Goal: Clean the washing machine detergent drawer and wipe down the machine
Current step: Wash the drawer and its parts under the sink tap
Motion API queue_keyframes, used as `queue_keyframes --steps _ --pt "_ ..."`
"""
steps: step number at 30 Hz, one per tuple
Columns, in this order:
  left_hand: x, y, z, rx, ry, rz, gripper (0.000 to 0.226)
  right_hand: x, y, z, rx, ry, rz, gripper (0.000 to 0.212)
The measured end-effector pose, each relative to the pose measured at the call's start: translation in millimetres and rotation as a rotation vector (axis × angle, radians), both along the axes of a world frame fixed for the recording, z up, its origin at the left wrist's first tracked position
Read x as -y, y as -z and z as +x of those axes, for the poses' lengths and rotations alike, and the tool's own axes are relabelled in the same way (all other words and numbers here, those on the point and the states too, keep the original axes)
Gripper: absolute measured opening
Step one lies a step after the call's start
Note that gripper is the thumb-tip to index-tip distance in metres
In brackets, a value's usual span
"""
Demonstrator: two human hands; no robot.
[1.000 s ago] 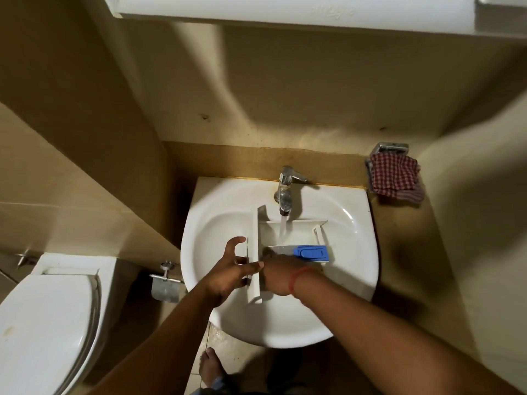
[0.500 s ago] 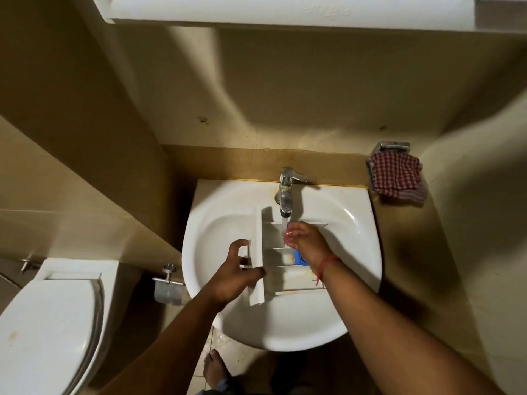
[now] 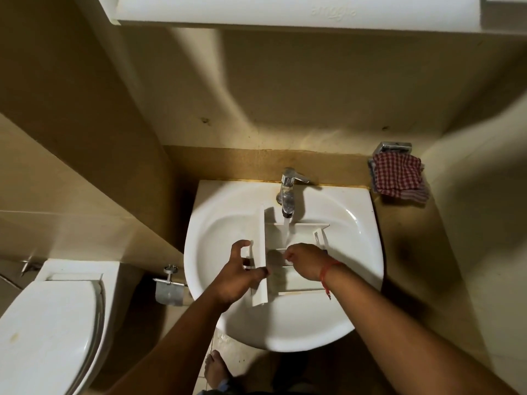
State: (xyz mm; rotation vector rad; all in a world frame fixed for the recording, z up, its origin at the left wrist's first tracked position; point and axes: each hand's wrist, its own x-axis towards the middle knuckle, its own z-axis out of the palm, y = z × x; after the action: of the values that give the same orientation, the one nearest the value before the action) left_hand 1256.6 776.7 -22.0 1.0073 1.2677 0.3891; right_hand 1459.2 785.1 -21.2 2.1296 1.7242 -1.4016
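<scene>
**Bathroom corner, top-down view**

Beige tiled walls (image 3: 285,89), darker band just above the white wall-mounted basin (image 3: 356,252). Chrome tap (image 3: 288,192) at the basin's back edge, water running. White cabinet underside (image 3: 285,10) overhead, casting shadows down the wall. Toilet (image 3: 48,332) lower left, lid shut. Metal paper holder (image 3: 169,290) between toilet and basin. Red checked cloth (image 3: 399,181) on a chrome holder (image 3: 395,147), right wall. Tiled floor (image 3: 242,354), wet spots under the basin.
</scene>
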Motion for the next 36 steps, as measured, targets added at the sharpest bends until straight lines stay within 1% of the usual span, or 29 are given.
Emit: queue_keyframes --steps 1,2,4,5,6,7,8,9,10,11,12,13,14,16,17,20,23,28,33,36 --pt "0 0 -1 0.003 -0.008 -0.002 0.065 6 1 2 0.000 0.062 0.052 0.037" --pt "0 0 -2 0.008 -0.021 -0.004 0.064 12 3 5 0.008 0.159 0.159 0.036" --pt "0 0 -6 0.020 -0.059 -0.009 0.062 24 10 17 0.116 0.374 0.434 0.030" --pt "0 0 -9 0.027 -0.081 -0.010 0.064 32 14 24 0.192 0.474 0.503 0.027" --pt "0 -1 -12 0.030 -0.101 -0.008 0.066 40 20 31 0.245 0.555 0.507 0.024" --pt "1 -2 -15 0.029 -0.118 -0.002 0.068 49 25 36 0.222 0.647 0.445 0.025" --pt "2 -4 -18 0.027 -0.130 0.004 0.069 56 29 38 0.097 0.763 0.361 0.030" --pt "4 -5 -19 0.028 -0.141 0.006 0.069 61 32 38 -0.096 0.912 0.282 0.036" --pt "6 -6 -20 0.033 -0.150 0.006 0.067 65 33 34 -0.324 1.068 0.212 0.036" --pt "7 -7 -20 0.040 -0.161 0.006 0.065 67 35 30 -0.526 1.180 0.154 0.032" --pt "9 -7 -21 0.046 -0.174 0.009 0.065 69 34 26 -0.673 1.236 0.130 0.027" --pt "10 -8 -22 0.050 -0.189 0.011 0.067 70 33 22 -0.733 1.236 0.130 0.024" --pt "10 -9 -23 0.055 -0.203 0.012 0.070 71 31 18 -0.752 1.235 0.150 0.022" --pt "11 -11 -26 0.068 -0.216 0.007 0.072 72 26 12 -0.732 1.246 0.215 0.014" --pt "12 -12 -27 0.080 -0.218 0.001 0.071 72 24 10 -0.721 1.258 0.241 0.014" --pt "17 -14 -31 0.135 -0.232 -0.032 0.061 73 19 6 -0.719 1.274 0.298 0.024" --pt "22 -15 -34 0.153 -0.235 -0.033 0.049 72 15 5 -0.710 1.236 0.323 0.025" --pt "29 -17 -37 0.077 -0.184 0.003 0.038 69 7 14 -0.678 1.175 0.292 0.021" --pt "24 -28 -32 -0.010 -0.197 -0.024 0.049 63 5 29 -0.668 1.082 0.245 0.025" --pt "18 -36 -22 -0.041 -0.238 0.009 0.049 63 6 33 -0.675 1.065 0.226 0.026"
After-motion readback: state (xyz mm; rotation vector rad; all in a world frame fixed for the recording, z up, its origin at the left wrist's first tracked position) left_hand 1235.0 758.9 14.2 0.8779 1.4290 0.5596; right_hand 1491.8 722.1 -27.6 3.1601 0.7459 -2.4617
